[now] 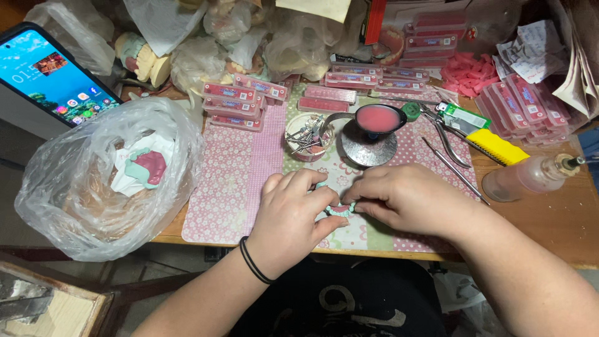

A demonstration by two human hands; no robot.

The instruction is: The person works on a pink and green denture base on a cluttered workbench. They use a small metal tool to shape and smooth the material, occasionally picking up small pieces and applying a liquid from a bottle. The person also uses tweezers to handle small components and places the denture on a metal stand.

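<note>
Both hands (340,209) pinch a dental model (341,208); beside them, a plastic bag (75,187) holds another cast (145,168).

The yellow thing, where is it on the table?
In the head view, the yellow-handled tool lies on the right side of the table, between the metal pliers and the small glass bottle, beyond the right hand.

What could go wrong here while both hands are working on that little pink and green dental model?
The ladle of pink wax sits just beyond the right hand; a lifted knuckle could tip it. The left hand and the right hide the dental model, so its grip is hard to judge. The glass bottle could get elbowed.
</note>
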